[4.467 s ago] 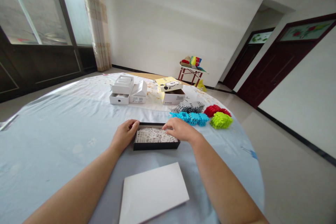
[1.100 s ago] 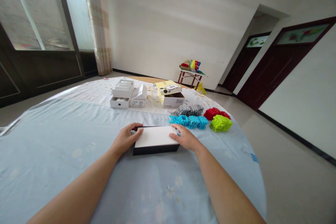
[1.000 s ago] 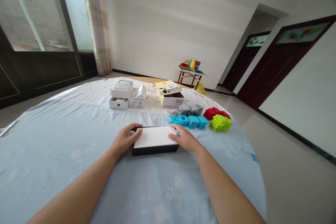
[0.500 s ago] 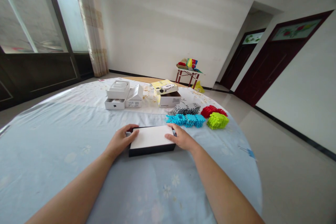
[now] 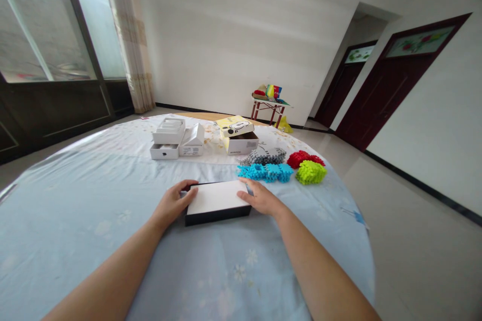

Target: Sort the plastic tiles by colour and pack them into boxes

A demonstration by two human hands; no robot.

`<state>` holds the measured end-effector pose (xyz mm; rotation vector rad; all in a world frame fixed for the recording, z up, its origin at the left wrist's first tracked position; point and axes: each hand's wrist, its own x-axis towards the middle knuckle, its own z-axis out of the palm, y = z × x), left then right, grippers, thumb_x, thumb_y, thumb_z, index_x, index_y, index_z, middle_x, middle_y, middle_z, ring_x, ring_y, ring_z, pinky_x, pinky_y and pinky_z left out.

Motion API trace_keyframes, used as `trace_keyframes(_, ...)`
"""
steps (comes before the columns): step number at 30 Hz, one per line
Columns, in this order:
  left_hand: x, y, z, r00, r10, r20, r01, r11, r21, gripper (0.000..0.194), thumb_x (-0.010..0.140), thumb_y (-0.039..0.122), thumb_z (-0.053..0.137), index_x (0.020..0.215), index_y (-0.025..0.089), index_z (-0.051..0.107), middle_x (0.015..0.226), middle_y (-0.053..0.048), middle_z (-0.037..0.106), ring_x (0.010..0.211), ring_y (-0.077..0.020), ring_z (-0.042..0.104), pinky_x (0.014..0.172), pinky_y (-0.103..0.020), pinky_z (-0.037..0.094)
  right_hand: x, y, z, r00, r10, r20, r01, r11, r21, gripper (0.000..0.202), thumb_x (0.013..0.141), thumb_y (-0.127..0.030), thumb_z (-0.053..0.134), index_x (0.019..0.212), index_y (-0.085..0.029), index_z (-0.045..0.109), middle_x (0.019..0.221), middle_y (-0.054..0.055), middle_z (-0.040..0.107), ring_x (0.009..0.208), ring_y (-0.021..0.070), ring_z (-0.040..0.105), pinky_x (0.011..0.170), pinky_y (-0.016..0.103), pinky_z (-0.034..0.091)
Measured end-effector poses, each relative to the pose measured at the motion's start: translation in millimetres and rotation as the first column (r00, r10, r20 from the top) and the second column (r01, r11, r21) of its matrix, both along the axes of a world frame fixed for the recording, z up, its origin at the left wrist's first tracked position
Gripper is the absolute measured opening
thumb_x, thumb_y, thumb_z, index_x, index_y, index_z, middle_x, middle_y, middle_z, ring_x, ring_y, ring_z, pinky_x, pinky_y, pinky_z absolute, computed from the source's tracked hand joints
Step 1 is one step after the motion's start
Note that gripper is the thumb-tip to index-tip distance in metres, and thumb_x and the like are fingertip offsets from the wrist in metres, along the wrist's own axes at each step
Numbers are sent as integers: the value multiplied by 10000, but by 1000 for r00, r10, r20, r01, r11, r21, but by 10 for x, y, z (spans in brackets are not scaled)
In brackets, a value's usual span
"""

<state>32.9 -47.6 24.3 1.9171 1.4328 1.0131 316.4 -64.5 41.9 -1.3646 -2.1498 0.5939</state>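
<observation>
A flat box with a white top and black sides lies on the table in front of me. My left hand grips its left end, thumb on the white top and fingers round the far corner. At the right end, my right hand holds it the same way, thumb on top and fingers over the back edge. Just beyond the box sit blue interlocking plastic pieces, with grey pieces behind them. Green pieces and red pieces are heaped farther right.
A round table with a pale blue flowered cloth spreads around me. White boxes stand stacked at the back left. A yellow-lidded box sits tilted open at the back middle. Beyond the table stands a small side table with colourful items.
The view has shifted very slightly. Both hands stay on the box, which has not visibly moved on the table.
</observation>
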Motion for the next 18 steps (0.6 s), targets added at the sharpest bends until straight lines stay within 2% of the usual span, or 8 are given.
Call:
trace_keyframes(3, 4, -1, 2, 1000, 9, 4, -9, 1000, -18, 498, 747, 526, 452, 1049, 166, 618, 908, -65, 681, 829, -224, 610, 739, -313, 470, 5, 0, 28, 1000, -22, -12, 23, 997, 70, 750, 738, -588, 550, 1334, -165, 386, 1405, 141, 349, 1305, 263, 297, 1077, 448, 216)
trace_keyframes(6, 1, 7, -6, 1000, 17, 8, -17, 1000, -21, 487, 751, 523, 443, 1039, 173, 625, 911, -59, 687, 840, -228, 609, 749, -315, 469, 6, -7, 63, 999, 36, -7, -36, 997, 67, 852, 655, -627, 610, 1347, -191, 372, 1428, 130, 312, 1322, 268, 263, 1085, 456, 200)
trace_keyframes(10, -1, 21, -14, 1000, 22, 13, -22, 1000, -11, 467, 763, 519, 423, 1008, 185, 638, 975, -50, 683, 897, -227, 601, 796, -307, 450, 12, -18, 77, 994, 101, 51, -101, 995, -11, 811, 721, -651, 516, 1350, -161, 373, 1453, 134, 260, 1352, 259, 186, 1105, 440, 150)
trace_keyframes(13, 4, 18, -2, 1000, 25, 12, -24, 999, -25, 470, 768, 518, 413, 1006, 179, 635, 978, -52, 684, 910, -229, 599, 806, -307, 445, 19, -23, 63, 989, 130, 73, -126, 991, -53, 790, 768, -642, 457, 1378, -159, 320, 1465, 127, 228, 1365, 242, 138, 1109, 435, 127)
trace_keyframes(18, 15, 2, 26, 999, 32, 12, -32, 999, -26, 467, 764, 510, 420, 1010, 176, 634, 963, -54, 687, 907, -232, 601, 786, -302, 449, 14, -30, 38, 986, 135, 96, -128, 988, -83, 834, 760, -666, 437, 1401, -164, 259, 1486, 121, 159, 1368, 228, 133, 1113, 412, 126)
